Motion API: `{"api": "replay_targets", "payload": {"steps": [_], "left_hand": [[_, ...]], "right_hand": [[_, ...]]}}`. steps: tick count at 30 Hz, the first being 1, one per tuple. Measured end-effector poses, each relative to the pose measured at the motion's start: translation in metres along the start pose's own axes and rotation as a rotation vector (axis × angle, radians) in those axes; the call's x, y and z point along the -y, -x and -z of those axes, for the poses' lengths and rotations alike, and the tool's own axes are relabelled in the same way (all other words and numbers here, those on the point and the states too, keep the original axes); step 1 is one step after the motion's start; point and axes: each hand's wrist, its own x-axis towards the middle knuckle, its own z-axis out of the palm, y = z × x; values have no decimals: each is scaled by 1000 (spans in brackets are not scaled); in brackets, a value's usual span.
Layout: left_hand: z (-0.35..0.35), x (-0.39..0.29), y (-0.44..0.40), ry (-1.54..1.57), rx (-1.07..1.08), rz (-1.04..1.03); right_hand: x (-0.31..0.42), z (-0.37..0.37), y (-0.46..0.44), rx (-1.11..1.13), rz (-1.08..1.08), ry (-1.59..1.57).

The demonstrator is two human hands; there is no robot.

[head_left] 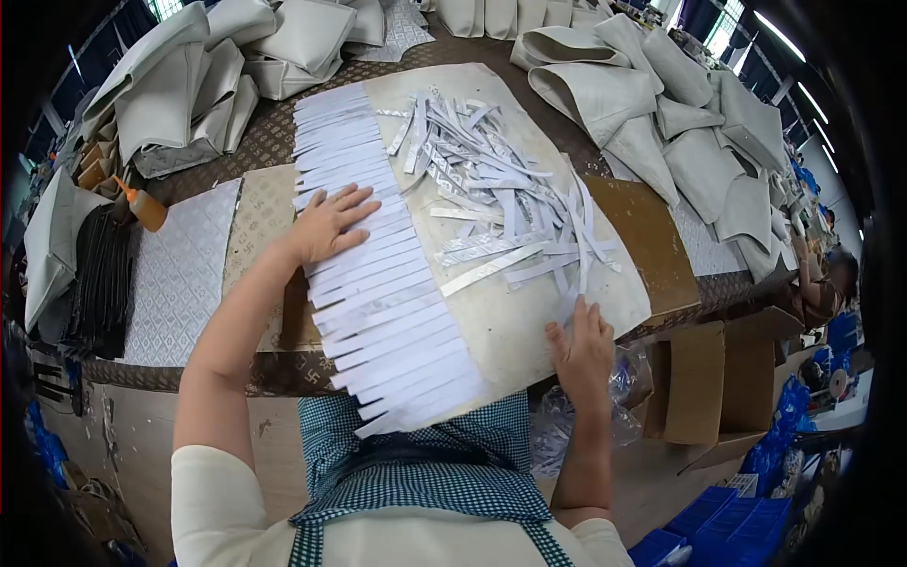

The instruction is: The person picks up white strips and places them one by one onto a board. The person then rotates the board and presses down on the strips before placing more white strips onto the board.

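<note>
My left hand lies with its fingers spread on a row of overlapping white strips, which runs down the left side of a pale board. To the right of that row, a loose pile of white and silvery patterned strips covers the board's upper middle. My right hand is at the board's lower right edge, thumb and fingers close to the lower end of one strip of the pile. Whether the fingers grip that strip is hard to make out.
Pale folded sheets are heaped at the back right, with more at the back left. An orange-capped bottle lies at the left. A cardboard box stands at the right, and another person is beyond it.
</note>
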Motion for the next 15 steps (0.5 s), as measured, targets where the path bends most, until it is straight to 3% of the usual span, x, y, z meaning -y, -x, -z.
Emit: {"api": "replay_targets", "payload": {"steps": [3, 5, 6, 8, 12, 15], "left_hand": [[18, 10, -2, -123, 41, 212], [26, -2, 12, -116, -21, 302], [25, -12, 22, -53, -51, 263], [23, -50, 53, 64, -101, 158], [17, -153, 130, 71, 28, -54], [0, -185, 161, 79, 103, -122]], "right_hand": [[33, 16, 16, -18, 160, 20], [38, 48, 9, 156, 49, -111], [36, 56, 3, 248, -6, -176], [8, 43, -12, 44, -25, -441], [-37, 22, -61, -289, 275, -180], [-63, -11, -82, -75, 305, -234]]}}
